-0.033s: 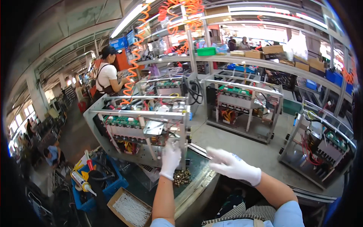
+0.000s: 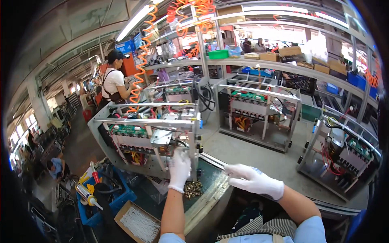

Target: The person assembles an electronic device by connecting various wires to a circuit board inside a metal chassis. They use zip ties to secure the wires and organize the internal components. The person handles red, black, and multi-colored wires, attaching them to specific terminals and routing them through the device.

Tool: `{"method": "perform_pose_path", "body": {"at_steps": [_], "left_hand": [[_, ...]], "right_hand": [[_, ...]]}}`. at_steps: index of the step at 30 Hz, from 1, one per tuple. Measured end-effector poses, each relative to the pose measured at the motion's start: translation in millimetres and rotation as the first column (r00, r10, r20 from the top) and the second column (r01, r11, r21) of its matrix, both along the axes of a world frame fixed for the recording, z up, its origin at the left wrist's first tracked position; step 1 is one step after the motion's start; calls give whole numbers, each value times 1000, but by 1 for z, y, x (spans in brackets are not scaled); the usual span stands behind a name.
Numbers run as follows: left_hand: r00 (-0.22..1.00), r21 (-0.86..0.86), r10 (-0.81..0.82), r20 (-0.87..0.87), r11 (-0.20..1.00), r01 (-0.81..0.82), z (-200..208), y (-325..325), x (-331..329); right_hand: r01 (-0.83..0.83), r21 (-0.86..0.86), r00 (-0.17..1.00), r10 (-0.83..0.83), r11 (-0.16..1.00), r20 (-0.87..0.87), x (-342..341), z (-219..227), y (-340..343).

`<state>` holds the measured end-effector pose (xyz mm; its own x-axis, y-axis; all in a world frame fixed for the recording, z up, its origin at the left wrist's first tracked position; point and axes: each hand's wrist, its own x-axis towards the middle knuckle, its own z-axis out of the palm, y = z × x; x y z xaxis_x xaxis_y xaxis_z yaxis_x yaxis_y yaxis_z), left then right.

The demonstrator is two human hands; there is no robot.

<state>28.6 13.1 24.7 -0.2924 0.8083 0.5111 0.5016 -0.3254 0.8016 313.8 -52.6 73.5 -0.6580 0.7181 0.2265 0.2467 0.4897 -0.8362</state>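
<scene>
In a white glove, my left hand (image 2: 179,167) is at the lower right front of an open metal machine chassis (image 2: 139,121), close to its wiring. Its fingers are smeared by motion, so their grip does not show. The chassis holds green circuit boards (image 2: 127,129), a silver bracket (image 2: 161,137) and yellow wires. Just below that hand lies a pile of small brass-coloured fittings (image 2: 193,189) on the green mat. My right hand (image 2: 256,181), also gloved, hovers by the bench edge with fingers stretched out to the left; I see nothing held in it.
Similar chassis stand at centre right (image 2: 257,115) and far right (image 2: 344,156). A blue crate (image 2: 89,216) with a sealant tube (image 2: 87,195) and a carton of white cable ties (image 2: 139,222) sit at lower left. Orange coiled hoses (image 2: 142,67) hang overhead. Another person (image 2: 115,81) works behind.
The view has shifted slightly. My left hand stays at the chassis, its fingers a little lower, and my right hand's fingers look closer together.
</scene>
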Motion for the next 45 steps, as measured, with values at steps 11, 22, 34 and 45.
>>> {"method": "perform_pose_path", "body": {"at_steps": [11, 22, 34, 45], "left_hand": [[901, -176, -318, 297, 909, 379, 35, 4, 20], [883, -24, 441, -161, 893, -450, -8, 55, -48], [925, -183, -210, -318, 970, 158, 12, -151, 145], [336, -580, -844, 417, 37, 814, -36, -139, 352]], "right_hand": [[320, -397, 927, -372, 860, -58, 174, -18, -84], [292, -524, 821, -491, 800, -292, 249, -54, -118], [444, -392, 795, -556, 806, -243, 265, -91, -144], [615, 85, 786, -601, 784, -148, 248, -91, -151]]}}
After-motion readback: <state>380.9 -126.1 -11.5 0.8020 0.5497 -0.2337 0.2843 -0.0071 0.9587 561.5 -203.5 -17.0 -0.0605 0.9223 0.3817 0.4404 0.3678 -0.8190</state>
